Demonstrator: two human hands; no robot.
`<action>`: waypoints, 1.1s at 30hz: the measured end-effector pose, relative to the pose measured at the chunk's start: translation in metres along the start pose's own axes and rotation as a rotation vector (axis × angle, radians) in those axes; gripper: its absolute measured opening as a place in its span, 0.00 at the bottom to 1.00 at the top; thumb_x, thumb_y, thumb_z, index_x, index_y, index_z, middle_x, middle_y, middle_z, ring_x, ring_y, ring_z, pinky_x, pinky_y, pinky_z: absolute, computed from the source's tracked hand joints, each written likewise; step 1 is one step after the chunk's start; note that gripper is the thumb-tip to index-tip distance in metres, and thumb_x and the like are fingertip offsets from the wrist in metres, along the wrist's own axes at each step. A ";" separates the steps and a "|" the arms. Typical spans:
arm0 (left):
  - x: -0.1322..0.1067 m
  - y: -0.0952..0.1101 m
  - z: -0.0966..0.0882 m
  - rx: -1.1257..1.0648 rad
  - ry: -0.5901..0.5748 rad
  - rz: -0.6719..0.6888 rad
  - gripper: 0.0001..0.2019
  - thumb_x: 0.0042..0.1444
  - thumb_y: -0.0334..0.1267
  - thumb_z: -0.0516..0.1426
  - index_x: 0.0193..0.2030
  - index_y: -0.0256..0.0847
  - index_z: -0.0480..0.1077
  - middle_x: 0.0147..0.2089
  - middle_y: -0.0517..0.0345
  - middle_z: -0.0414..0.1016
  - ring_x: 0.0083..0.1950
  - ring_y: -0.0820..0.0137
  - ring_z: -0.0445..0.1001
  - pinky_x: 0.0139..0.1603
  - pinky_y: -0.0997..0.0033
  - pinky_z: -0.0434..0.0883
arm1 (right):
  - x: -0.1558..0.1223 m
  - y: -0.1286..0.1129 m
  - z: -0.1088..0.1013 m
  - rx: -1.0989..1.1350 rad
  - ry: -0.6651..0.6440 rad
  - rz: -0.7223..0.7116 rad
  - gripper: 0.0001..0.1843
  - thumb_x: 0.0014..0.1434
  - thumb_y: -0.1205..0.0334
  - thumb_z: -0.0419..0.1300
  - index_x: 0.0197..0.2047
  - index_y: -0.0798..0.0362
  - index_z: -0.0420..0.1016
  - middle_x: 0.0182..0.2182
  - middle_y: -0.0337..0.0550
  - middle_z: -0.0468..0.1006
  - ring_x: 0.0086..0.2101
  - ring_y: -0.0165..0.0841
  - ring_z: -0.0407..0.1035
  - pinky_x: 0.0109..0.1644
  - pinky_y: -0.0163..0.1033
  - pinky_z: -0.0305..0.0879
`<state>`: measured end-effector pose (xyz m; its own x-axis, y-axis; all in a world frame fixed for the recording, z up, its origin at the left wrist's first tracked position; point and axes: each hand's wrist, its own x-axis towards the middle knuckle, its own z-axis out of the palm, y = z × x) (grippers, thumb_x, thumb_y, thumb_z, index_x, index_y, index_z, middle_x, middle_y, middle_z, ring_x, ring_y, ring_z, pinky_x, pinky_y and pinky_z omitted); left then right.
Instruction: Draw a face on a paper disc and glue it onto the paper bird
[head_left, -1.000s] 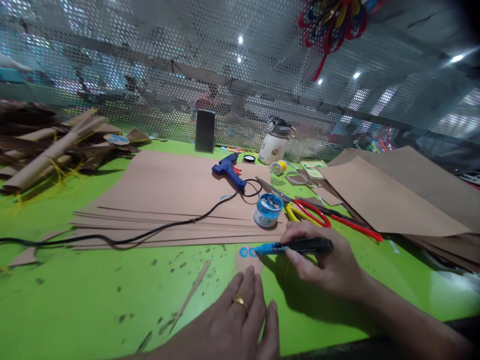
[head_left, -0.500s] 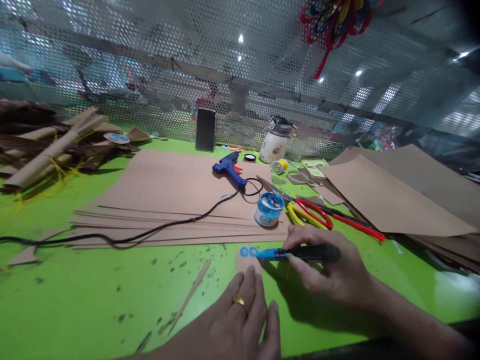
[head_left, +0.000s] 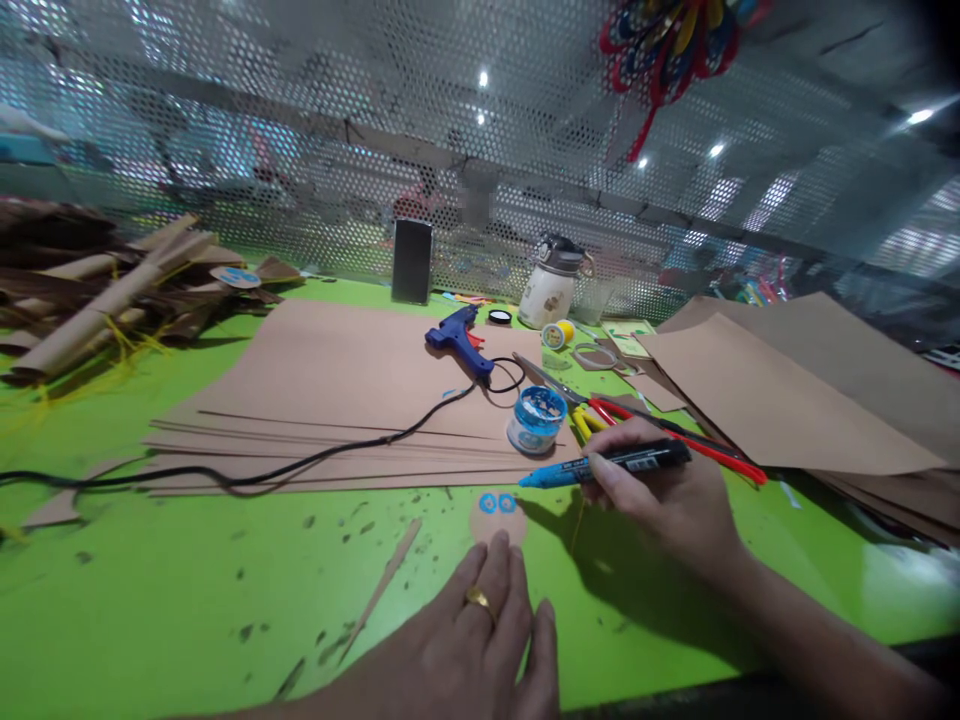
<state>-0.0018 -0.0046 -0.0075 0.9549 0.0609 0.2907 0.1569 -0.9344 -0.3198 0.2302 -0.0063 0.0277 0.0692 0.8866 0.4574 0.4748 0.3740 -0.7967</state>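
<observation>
My right hand (head_left: 664,500) is closed around a black marker with a blue tip (head_left: 607,464), held just above the green table with the tip pointing left. Below the tip lies a small round brown paper disc (head_left: 497,520) with two blue rings drawn near its top edge. My left hand (head_left: 472,640), a gold ring on one finger, lies flat with its fingertips pressing the near edge of the disc. A small open jar of blue paint (head_left: 535,419) stands just beyond the marker.
A stack of brown card sheets (head_left: 337,400) carries a blue glue gun (head_left: 460,339) with a black cord. Red and yellow scissors (head_left: 637,425), a thread spool (head_left: 556,334), a bottle (head_left: 550,283) and more card (head_left: 787,390) lie right. Rolled paper (head_left: 97,300) is piled far left.
My right hand has lifted the marker off the disc and drawn it up and to the right. The left hand and disc have stayed put.
</observation>
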 end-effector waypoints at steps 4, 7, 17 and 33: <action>0.001 0.001 0.001 0.005 0.015 -0.008 0.19 0.62 0.38 0.52 0.56 0.28 0.62 0.54 0.28 0.71 0.58 0.44 0.69 0.57 0.48 0.67 | 0.000 0.000 0.001 0.146 0.037 0.114 0.04 0.60 0.60 0.61 0.34 0.50 0.71 0.20 0.35 0.73 0.21 0.29 0.68 0.25 0.35 0.66; 0.002 0.001 -0.002 0.029 -0.006 -0.006 0.19 0.62 0.37 0.51 0.56 0.27 0.62 0.54 0.28 0.71 0.59 0.42 0.68 0.57 0.48 0.68 | 0.000 0.000 0.002 0.198 0.032 0.162 0.07 0.60 0.57 0.60 0.34 0.51 0.70 0.19 0.35 0.73 0.20 0.29 0.67 0.24 0.35 0.65; 0.004 0.000 -0.014 -0.001 -0.083 0.030 0.22 0.61 0.34 0.50 0.58 0.21 0.60 0.55 0.21 0.68 0.60 0.43 0.67 0.57 0.44 0.68 | 0.007 -0.006 0.000 0.239 -0.050 0.207 0.10 0.60 0.54 0.60 0.34 0.52 0.69 0.18 0.35 0.71 0.20 0.29 0.66 0.25 0.35 0.64; 0.003 -0.006 -0.013 0.023 -0.058 0.054 0.19 0.61 0.35 0.53 0.56 0.25 0.62 0.52 0.26 0.72 0.57 0.45 0.70 0.55 0.48 0.70 | 0.009 -0.010 0.003 -0.006 0.009 -0.038 0.03 0.60 0.62 0.60 0.33 0.50 0.73 0.24 0.37 0.73 0.22 0.29 0.67 0.26 0.35 0.64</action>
<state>-0.0028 -0.0028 0.0069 0.9750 0.0310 0.2202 0.1096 -0.9285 -0.3548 0.2236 -0.0011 0.0382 0.0592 0.8694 0.4905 0.4822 0.4053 -0.7766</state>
